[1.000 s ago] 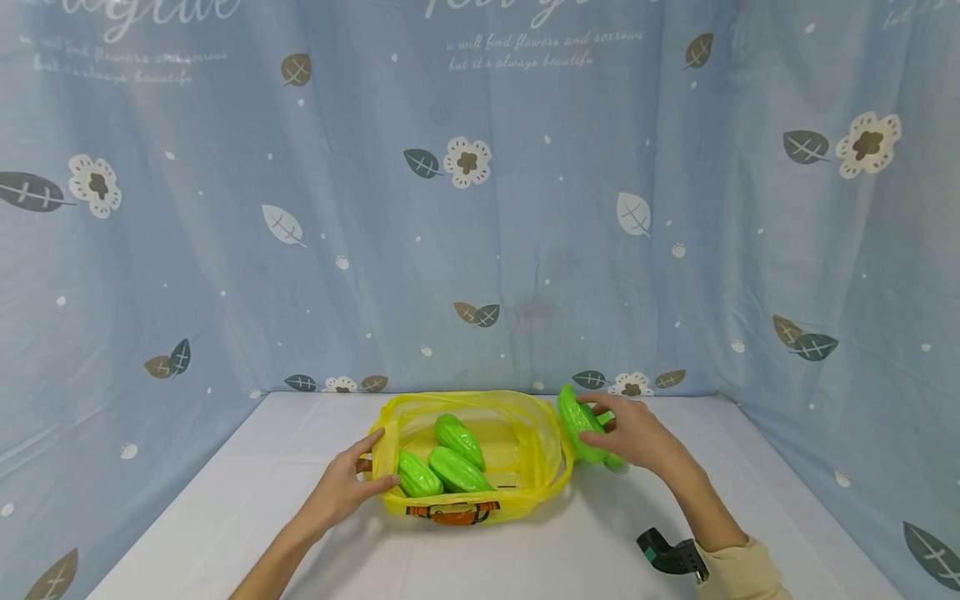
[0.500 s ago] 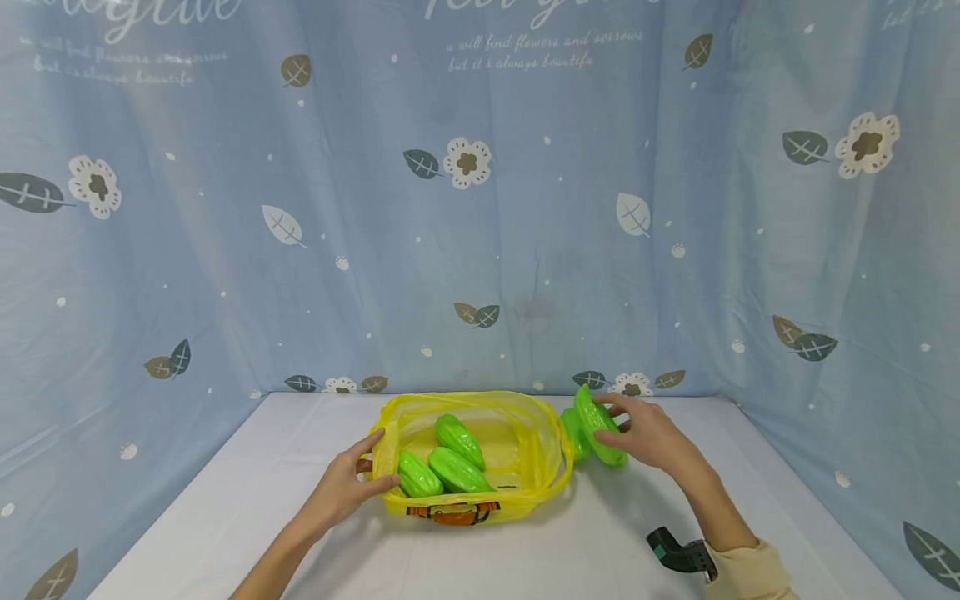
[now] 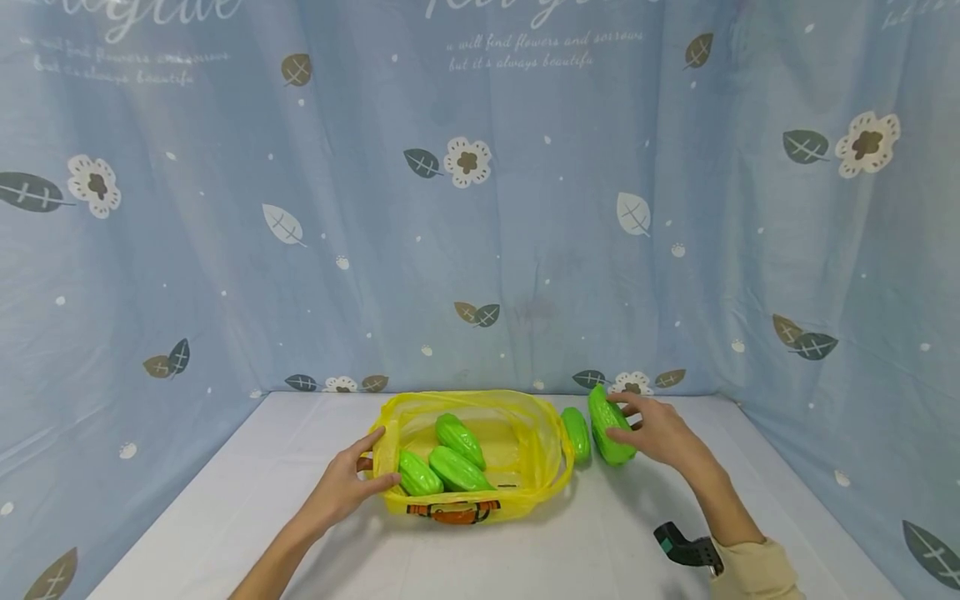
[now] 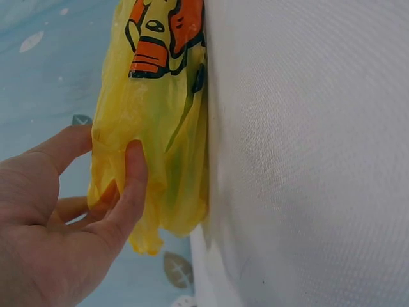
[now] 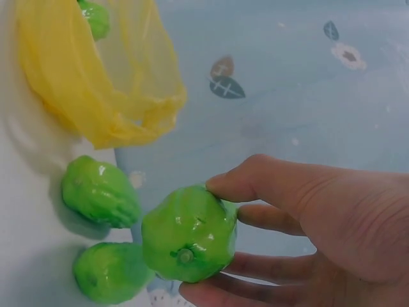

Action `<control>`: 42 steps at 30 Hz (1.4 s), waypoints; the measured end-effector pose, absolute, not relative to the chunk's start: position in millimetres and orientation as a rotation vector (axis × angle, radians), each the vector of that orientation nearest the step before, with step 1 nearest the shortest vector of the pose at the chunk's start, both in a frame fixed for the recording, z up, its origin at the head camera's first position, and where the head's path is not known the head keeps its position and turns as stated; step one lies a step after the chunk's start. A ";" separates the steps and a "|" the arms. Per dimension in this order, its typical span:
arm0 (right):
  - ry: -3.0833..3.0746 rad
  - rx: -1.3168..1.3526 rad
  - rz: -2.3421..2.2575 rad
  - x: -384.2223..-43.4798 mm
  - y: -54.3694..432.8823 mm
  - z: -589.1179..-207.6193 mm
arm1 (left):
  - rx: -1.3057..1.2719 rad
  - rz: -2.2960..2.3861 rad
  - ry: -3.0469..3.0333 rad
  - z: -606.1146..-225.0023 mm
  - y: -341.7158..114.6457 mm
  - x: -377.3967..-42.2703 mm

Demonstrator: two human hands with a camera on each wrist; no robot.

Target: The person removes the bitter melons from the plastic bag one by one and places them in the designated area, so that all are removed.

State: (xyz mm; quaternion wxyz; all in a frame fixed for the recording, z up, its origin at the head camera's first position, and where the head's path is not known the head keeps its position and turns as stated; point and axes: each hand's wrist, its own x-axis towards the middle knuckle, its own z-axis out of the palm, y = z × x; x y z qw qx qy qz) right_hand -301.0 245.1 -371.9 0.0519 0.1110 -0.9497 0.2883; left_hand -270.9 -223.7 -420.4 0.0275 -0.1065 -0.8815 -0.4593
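My left hand (image 3: 347, 482) holds the left side of an open yellow plastic bag (image 3: 517, 504), which has an orange print on its front. In the left wrist view, fingers and thumb pinch the thin film of the bag (image 4: 150, 121). Three glossy green bitter melons (image 3: 459, 471) lie inside it. Right of the bag, my right hand (image 3: 658, 431) grips another bitter melon (image 3: 611, 429) between thumb and fingers. The right wrist view has this held melon (image 5: 188, 233) end-on, with two more melons (image 5: 101, 190) lying on the table beside it.
A white-covered table (image 3: 480, 558) carries everything. Behind and along both sides hangs a blue patterned curtain (image 3: 540, 250). A black device (image 3: 686, 546) is strapped on the right wrist, by the beige sleeve (image 3: 753, 571).
My right hand has moved to the right with its bitter melon, away from the bag, uncovering another melon at the bag's right edge. My left hand has stayed on the bag.
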 end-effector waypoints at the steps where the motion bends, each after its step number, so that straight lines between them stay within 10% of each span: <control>1: -2.888 0.337 0.877 -301.4 245.9 -372.0 | -0.335 -1.418 -2.722 -420.3 -223.9 -270.8; 42: -2.908 0.187 0.818 -321.0 286.1 -402.3 | -0.343 -1.461 -2.696 -423.0 -223.1 -272.3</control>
